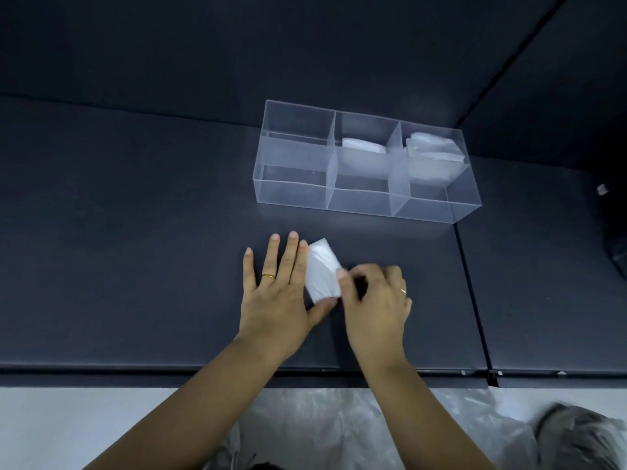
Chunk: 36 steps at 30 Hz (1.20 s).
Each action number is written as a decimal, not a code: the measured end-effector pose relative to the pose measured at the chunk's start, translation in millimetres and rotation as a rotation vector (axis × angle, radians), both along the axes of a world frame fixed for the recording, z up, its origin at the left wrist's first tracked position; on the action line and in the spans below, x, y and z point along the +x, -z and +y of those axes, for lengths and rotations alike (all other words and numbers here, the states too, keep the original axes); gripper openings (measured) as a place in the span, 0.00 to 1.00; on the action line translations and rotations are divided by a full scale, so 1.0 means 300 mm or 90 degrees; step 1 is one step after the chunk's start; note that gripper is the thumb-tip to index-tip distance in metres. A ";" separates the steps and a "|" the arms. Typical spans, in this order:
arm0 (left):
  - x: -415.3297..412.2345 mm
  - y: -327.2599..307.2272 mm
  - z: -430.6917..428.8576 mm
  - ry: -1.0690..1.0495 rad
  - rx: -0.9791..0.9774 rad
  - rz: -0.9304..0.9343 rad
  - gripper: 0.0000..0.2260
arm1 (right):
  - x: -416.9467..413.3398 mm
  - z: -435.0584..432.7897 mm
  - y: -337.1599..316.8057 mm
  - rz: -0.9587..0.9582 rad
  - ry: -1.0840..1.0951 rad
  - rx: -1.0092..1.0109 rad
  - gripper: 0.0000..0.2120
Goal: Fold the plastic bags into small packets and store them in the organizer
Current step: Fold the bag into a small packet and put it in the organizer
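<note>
Nearest, below the front edge of the bench (135, 232), loose clear plastic bags (339, 425) lie crumpled. Both bare forearms reach forward over this edge onto the dark surface.

The left hand (274, 300) lies flat, palm down, with the fingers straight and a little spread. Its index finger runs along the left edge of a small white folded packet (322, 273), and its thumb touches the near corner of it. A gold ring (268, 276) is on this hand. The right hand (376, 300) is bent, with the fingers curled inward, and its thumb and first fingers pinch the right edge of the same packet. The packet lies on the bench between the two hands, a little turned.

Farther back and slightly to the right stands the clear organizer (295, 195), divided into compartments. The middle section holds one folded white packet (363, 149) toward the far side. The right section holds a thicker bundle of folded bags (427, 150).
</note>
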<state>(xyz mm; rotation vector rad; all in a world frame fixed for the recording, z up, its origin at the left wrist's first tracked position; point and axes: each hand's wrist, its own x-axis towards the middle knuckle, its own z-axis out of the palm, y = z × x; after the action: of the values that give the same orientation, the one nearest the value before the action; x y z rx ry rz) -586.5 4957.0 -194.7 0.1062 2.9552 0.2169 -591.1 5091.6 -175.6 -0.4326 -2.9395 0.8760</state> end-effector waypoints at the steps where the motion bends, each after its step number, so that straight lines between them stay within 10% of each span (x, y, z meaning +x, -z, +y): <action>1: 0.003 -0.003 0.002 -0.013 0.002 -0.003 0.40 | -0.002 -0.013 -0.008 -0.019 -0.007 -0.004 0.07; 6: 0.004 -0.032 -0.006 -0.052 0.129 -0.065 0.47 | -0.044 -0.034 -0.072 -0.057 -0.010 -0.226 0.09; 12: -0.082 -0.215 -0.114 -0.141 0.734 -0.277 0.54 | -0.115 0.043 -0.257 -0.079 -0.240 -0.380 0.14; 20: -0.254 -0.323 -0.062 -0.264 1.058 -0.261 0.13 | -0.289 0.101 -0.382 -0.186 -0.225 -0.471 0.04; 24: -0.348 -0.326 -0.041 -0.337 0.986 0.011 0.05 | -0.479 0.110 -0.360 -0.063 -0.075 -0.400 0.10; 27: -0.352 -0.282 -0.056 -0.199 0.624 0.254 0.06 | -0.647 0.136 -0.314 0.016 0.083 -0.337 0.10; 31: -0.304 -0.157 -0.049 0.029 0.196 0.217 0.24 | -0.791 0.107 -0.226 -0.087 0.071 -0.048 0.16; 36: -0.283 -0.124 -0.055 0.077 0.090 0.190 0.30 | -0.823 0.079 -0.161 -0.049 0.074 0.222 0.15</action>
<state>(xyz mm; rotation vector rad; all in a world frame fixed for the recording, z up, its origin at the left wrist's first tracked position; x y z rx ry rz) -671.4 4940.6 -157.6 0.3650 3.2106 0.4269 -838.0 5115.2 -127.2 -0.6153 -3.0093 0.3297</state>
